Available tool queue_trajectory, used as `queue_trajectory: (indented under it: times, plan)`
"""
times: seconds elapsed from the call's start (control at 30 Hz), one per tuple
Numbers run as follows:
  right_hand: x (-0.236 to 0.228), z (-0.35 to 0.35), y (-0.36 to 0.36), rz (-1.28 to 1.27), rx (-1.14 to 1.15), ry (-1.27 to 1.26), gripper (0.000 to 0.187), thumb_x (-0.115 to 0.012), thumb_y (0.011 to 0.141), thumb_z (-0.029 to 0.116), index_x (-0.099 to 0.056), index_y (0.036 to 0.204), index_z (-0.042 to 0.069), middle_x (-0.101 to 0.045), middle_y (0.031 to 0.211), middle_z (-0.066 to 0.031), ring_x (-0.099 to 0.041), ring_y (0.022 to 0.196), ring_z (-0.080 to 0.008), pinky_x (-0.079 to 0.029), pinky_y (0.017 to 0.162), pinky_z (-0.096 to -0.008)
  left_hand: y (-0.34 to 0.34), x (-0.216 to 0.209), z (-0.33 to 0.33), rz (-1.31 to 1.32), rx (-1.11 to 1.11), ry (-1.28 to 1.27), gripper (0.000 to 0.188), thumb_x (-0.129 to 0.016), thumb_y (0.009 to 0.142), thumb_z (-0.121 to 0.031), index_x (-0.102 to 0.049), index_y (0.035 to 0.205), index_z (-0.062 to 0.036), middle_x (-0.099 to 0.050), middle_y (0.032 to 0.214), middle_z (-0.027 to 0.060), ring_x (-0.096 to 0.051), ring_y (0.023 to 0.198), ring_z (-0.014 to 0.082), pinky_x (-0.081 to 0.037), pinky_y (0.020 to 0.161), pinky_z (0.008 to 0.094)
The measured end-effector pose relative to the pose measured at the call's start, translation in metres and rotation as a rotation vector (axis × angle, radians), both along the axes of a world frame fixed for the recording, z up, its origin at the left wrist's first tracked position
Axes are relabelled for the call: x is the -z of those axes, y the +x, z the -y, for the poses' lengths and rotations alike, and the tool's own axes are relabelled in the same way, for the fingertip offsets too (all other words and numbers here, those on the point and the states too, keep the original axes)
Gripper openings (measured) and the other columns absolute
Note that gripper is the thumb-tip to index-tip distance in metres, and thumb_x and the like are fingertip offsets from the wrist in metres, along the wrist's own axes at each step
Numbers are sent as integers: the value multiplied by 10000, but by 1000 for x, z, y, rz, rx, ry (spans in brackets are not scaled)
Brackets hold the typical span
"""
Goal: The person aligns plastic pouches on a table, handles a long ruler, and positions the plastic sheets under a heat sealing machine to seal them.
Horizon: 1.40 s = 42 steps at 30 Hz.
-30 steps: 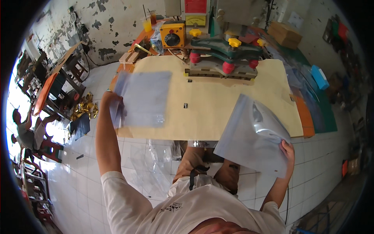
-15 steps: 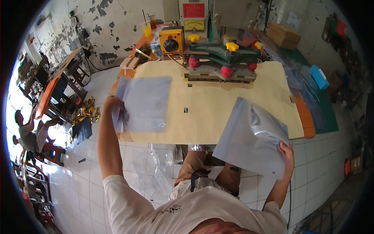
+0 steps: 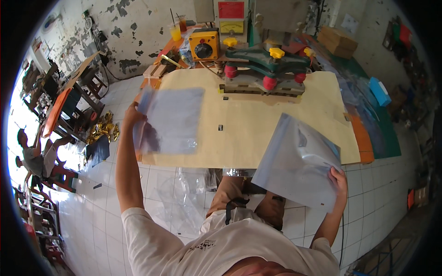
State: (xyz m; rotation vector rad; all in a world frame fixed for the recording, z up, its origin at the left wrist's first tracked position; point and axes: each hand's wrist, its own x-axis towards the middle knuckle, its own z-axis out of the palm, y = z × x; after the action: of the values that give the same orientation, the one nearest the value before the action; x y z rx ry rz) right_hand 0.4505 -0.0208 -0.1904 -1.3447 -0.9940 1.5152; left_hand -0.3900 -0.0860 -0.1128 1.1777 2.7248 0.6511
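Observation:
At the left end of the table, my left hand (image 3: pixel 134 115) pinches the left edge of a clear bluish plastic sheet (image 3: pixel 177 120). That edge is blurred and curls up near my fingers, while the rest lies flat on the pale yellow table cover (image 3: pixel 244 142). I cannot tell whether one or several sheets lie there. My right hand (image 3: pixel 339 181) grips the right edge of another clear plastic sheet (image 3: pixel 294 161). This one is tilted and shiny, overlapping the table's front edge and hanging partly over my lap.
A press with a dark green frame (image 3: pixel 271 60), yellow knobs and red fittings stands at the table's back. Beside it are a yellow control box (image 3: pixel 203 45) and drink cups (image 3: pixel 175 32). Loose clear plastic (image 3: pixel 182 198) lies on the floor. Another person (image 3: pixel 34 156) sits far left.
My left hand has shifted up slightly, and the left edge of its sheet has lifted and curled. My right hand and its sheet have hardly moved.

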Motion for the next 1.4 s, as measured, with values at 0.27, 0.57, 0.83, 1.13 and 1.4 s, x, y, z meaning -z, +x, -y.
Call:
queue_trajectory:
  times: [0.27,0.57,0.83,1.13,1.4]
  plan:
    - [3,0,-5,-46,-41,10,411,-759,821,269,-620,1141,51,-633,1068,5,-565,979,-101,-426,917,-240,-18,-11,21,554,-93,-62,739,-884,540,-169,-618,1199,34,-704,1005,178,-675,845,283,-518,804,385]
    - [-25,4,-31,104,7,-25,549,-756,826,323,-584,1223,-15,-622,1116,-43,-569,1019,-133,-429,926,-259,-1,-31,17,317,121,190,712,-829,602,-93,-559,1235,88,-699,919,178,-679,795,248,-532,732,367]
    - [-56,21,-35,-6,35,131,392,-693,894,236,-611,1183,-16,-638,1091,-38,-583,988,-120,-435,907,-244,68,-179,76,-188,288,243,680,-744,668,-93,-530,1295,61,-677,903,160,-664,786,194,-522,723,327]
    - [-161,110,43,80,480,302,373,-697,884,300,-613,1094,2,-631,1017,-63,-587,943,-130,-438,851,-245,177,-271,153,40,255,405,808,-742,683,-148,-424,1412,-4,-601,1084,106,-595,917,194,-475,846,315]
    - [-251,204,128,90,601,472,412,-697,861,338,-612,1090,6,-644,967,-88,-619,842,-157,-471,776,-274,392,-236,33,669,801,193,622,-777,664,-102,-575,1245,-10,-667,920,70,-636,795,154,-511,783,274]
